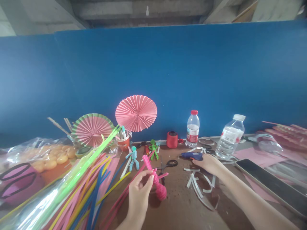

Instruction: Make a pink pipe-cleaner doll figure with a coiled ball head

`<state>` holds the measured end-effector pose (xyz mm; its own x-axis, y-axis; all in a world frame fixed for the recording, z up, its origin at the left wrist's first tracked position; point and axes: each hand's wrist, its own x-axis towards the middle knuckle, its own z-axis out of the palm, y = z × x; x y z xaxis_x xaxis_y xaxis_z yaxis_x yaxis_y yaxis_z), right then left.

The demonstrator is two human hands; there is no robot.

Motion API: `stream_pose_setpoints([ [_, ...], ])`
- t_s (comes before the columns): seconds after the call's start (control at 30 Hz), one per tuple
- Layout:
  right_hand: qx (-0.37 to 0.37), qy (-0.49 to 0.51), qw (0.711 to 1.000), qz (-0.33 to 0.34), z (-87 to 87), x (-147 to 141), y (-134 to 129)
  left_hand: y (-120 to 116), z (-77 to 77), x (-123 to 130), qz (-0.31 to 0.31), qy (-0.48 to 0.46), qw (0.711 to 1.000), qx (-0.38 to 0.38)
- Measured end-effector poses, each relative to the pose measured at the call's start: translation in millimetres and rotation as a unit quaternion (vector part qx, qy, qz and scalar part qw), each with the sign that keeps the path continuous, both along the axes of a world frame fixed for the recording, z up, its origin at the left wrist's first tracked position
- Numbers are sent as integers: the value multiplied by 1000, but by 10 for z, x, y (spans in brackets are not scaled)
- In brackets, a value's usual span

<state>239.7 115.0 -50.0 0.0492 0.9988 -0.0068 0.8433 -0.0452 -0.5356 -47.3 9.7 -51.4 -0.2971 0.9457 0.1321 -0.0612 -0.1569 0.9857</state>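
Note:
My left hand (pixel 140 190) pinches a bright pink figure (pixel 156 180) between thumb and fingers, near the middle front. The figure has a rounded coiled lower end and a flat pink strip sticking up. Further right, my right hand (pixel 207 163) is closed around the dark blue glue gun (pixel 193 155), whose tip points left. Black-handled scissors (pixel 172 163) lie between the two hands. Behind the held figure are a green figure (pixel 153 149) and a light blue figure (pixel 133 158).
Colourful strips (pixel 96 188) spread over the left side. Paper fans (pixel 136 113) rise by a cup of pens (pixel 123 142). Further right are a red spool (pixel 172 140), bottles (pixel 192 129), white strips (pixel 198 185) and a phone (pixel 268 182).

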Motion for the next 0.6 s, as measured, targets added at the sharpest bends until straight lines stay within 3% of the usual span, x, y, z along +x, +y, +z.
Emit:
stream_pose_setpoints([
  [0.23, -12, 229, 973, -21, -8, -39, -19, 13, -9, -11, 3, 7, 1000, 2],
  [0.43, -54, 453, 889, -27, -31, -207, -93, 16, 13, -11, -3, -1, 1000, -1],
  [0.6, -69, 571, 818, 6, 32, -230, -125, 11, -12, -26, 9, 5, 1000, 1],
])
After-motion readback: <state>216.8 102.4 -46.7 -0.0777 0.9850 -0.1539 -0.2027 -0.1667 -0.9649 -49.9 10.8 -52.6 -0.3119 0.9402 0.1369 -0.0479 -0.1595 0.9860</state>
